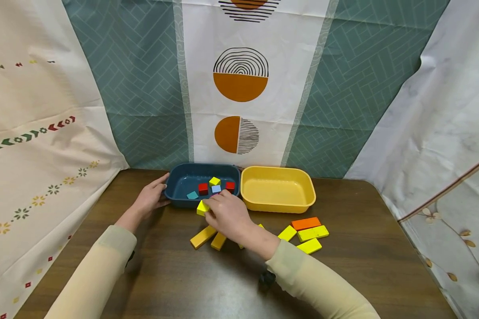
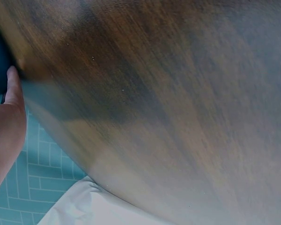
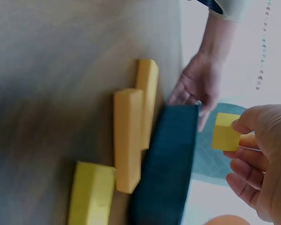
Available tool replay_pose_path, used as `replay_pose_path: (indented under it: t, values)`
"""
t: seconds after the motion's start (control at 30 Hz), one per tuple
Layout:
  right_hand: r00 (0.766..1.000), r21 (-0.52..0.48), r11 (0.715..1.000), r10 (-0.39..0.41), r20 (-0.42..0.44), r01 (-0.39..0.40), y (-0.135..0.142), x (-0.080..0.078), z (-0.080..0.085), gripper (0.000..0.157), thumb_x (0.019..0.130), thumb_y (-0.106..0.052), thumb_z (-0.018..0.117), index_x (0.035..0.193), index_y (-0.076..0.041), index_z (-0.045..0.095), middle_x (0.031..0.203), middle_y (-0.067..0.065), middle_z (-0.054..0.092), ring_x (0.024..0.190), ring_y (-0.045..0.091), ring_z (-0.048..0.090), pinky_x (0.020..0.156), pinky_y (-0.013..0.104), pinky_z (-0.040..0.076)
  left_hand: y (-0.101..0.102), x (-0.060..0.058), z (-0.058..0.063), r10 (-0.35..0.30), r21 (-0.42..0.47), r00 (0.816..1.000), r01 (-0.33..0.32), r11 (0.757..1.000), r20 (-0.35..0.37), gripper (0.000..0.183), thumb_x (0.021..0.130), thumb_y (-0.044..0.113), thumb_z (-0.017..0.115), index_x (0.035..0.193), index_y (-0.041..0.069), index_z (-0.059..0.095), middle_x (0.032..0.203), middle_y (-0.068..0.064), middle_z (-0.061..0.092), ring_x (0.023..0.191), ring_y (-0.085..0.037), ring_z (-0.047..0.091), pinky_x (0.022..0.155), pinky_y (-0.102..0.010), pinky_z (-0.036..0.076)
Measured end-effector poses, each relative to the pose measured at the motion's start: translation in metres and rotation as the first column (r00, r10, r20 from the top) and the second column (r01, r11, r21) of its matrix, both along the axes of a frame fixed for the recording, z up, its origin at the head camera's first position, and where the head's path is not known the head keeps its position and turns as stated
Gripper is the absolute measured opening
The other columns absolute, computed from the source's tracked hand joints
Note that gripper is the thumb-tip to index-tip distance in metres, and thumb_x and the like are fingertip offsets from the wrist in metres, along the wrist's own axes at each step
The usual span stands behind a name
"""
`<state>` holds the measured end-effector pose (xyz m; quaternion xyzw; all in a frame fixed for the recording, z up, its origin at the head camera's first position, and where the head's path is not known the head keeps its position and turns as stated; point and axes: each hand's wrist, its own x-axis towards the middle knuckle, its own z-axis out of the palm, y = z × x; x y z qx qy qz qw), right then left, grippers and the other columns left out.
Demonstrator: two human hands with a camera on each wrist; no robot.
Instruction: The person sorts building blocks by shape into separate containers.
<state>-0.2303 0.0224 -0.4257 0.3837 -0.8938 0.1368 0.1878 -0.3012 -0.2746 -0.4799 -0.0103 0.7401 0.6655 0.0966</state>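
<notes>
My right hand (image 1: 229, 215) pinches a yellow cube (image 3: 226, 131) between thumb and fingers, with its other fingers loosely bent. In the head view this hand and cube overlap the front wall of a dark blue bin (image 1: 179, 203). Inside the bin lie red cubes (image 1: 203, 189), another yellow cube (image 1: 214, 181), a light blue block (image 1: 216, 189) and a teal piece (image 1: 192, 195); a purple piece is mostly hidden by the right hand. Against the bin's left end rests my left hand (image 1: 151, 197), its fingers fairly straight along the wall.
A yellow bin (image 1: 279, 207) stands right beside the blue one. In front lie orange-yellow bars (image 1: 203, 237), several yellow bars (image 1: 313, 233) and an orange bar (image 1: 305, 223) on the brown table (image 1: 175, 283). Patterned cloth (image 1: 151, 88) hangs behind the table.
</notes>
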Motion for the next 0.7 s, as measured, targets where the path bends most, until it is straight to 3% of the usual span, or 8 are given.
replay_pose_path:
  t: [0.2, 0.7]
  values:
    - [1.0, -0.055, 0.998, -0.017, -0.012, 0.016, 0.009, -0.008, 0.015, 0.031, 0.091, -0.021, 0.075, 0.12, -0.012, 0.077, 0.111, -0.001, 0.076, 0.09, 0.017, 0.057, 0.076, 0.023, 0.05, 0.0, 0.0, -0.001, -0.004, 0.002, 1.0, 0.004, 1.0, -0.002, 0.056, 0.11, 0.016, 0.029, 0.165, 0.019, 0.017, 0.167, -0.023, 0.016, 0.141, -0.047, 0.038, 0.106, -0.06, 0.039]
    - [0.99, -0.103, 0.988, -0.1, 0.101, 0.111, 0.015, -0.038, 0.038, 0.038, 0.089, -0.025, 0.079, 0.125, -0.012, 0.075, 0.114, 0.001, 0.073, 0.095, 0.017, 0.053, 0.078, 0.025, 0.045, -0.001, -0.002, -0.001, -0.003, 0.014, 1.0, 0.003, 1.0, 0.011, 0.057, 0.11, 0.015, 0.028, 0.165, 0.02, 0.017, 0.167, -0.022, 0.013, 0.141, -0.047, 0.036, 0.107, -0.061, 0.038]
